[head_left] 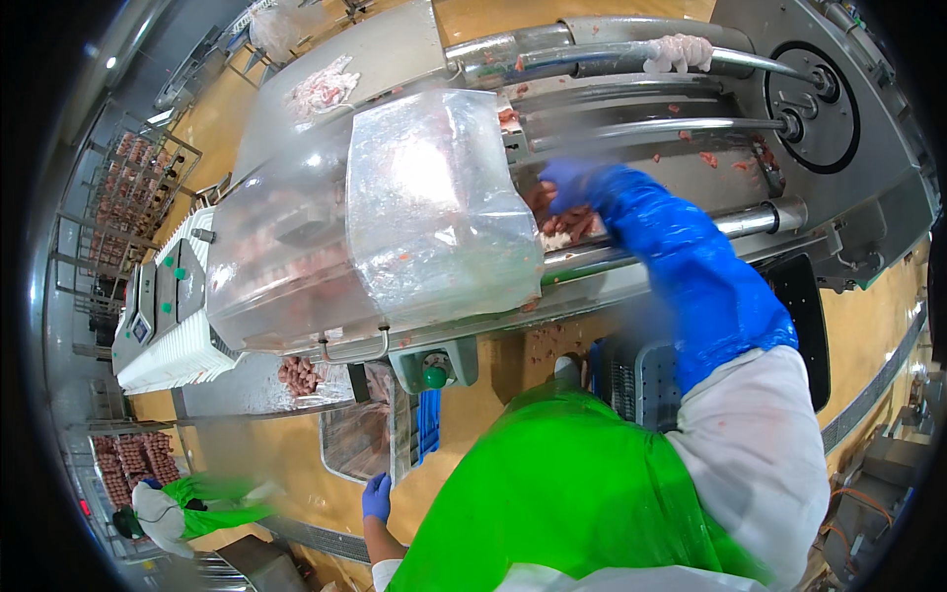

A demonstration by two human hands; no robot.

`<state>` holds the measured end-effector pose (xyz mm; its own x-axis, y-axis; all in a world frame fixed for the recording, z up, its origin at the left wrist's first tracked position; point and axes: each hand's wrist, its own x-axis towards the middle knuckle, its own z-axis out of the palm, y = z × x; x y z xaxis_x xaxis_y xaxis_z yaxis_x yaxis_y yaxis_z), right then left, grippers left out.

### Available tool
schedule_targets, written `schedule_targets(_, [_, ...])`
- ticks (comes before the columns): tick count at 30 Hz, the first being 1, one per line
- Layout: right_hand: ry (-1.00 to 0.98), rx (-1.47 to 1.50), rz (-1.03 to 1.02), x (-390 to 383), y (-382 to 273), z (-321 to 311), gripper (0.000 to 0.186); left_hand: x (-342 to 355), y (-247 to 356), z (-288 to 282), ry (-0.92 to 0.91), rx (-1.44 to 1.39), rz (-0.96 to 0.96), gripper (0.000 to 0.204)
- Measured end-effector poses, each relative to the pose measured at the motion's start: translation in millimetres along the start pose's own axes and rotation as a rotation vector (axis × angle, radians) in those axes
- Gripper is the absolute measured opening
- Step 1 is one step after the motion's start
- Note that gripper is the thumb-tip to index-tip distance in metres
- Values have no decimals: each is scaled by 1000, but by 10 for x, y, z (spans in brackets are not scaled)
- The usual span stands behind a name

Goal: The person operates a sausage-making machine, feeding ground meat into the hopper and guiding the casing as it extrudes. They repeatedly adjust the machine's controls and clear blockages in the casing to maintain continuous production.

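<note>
My right hand [569, 185], in a blue glove under a long blue plastic sleeve, reaches into the metal trough of a large machine. Its fingers bend down over pinkish raw meat [579, 225], just right of the transparent cover; some blur softens the glove, and its fingertips are partly hidden. A loose clear plastic sheet [434, 197] lies over that cover [286, 247]. Low down, my left hand [377, 497], also blue-gloved, hangs near a plastic-lined bin [370, 449]. Its fingers are loosely curled, and nothing shows in them.
Steel tubes [681, 128] run along the trough, one carrying bunched whitish casing [679, 53]. Sausages [299, 376] lie on a tray at left. A grey crate [641, 380] stands by my legs. A person in a green apron [202, 503] is at lower left, near sausage racks [133, 464].
</note>
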<state>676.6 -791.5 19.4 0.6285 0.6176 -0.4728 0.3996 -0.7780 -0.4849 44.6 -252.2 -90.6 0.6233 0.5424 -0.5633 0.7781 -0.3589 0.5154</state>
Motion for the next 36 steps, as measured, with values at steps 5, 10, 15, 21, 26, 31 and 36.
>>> schedule_targets(5, [261, -164, 37, -523, 572, -55, 127, -482, 1995, 256, -176, -124, 415, 40])
schedule_targets(10, [160, -351, 12, -349, 610, 137, 148, -939, 4846, 978, -535, 190, 1293, 50])
schedule_targets(15, [396, -271, -60, -257, 638, 316, 139, -608, 5911, 2354, -228, 172, 1436, 57])
schedule_targets(21, [367, -160, 32, -290, 601, 234, 127, 290, 6660, 3003, -9, 345, 485, 79])
schedule_targets(26, [308, 7, 6, -272, 653, 151, 113, 1072, 6696, 3374, -203, 154, 324, 83])
schedule_targets(31, [234, 537, -312, -517, 577, -87, 69, 831, 6700, 3146, -234, -82, 487, 80])
schedule_targets(36, [415, 494, -152, -485, 1037, -88, 80, 230, 6635, 2984, -201, 452, 1149, 72])
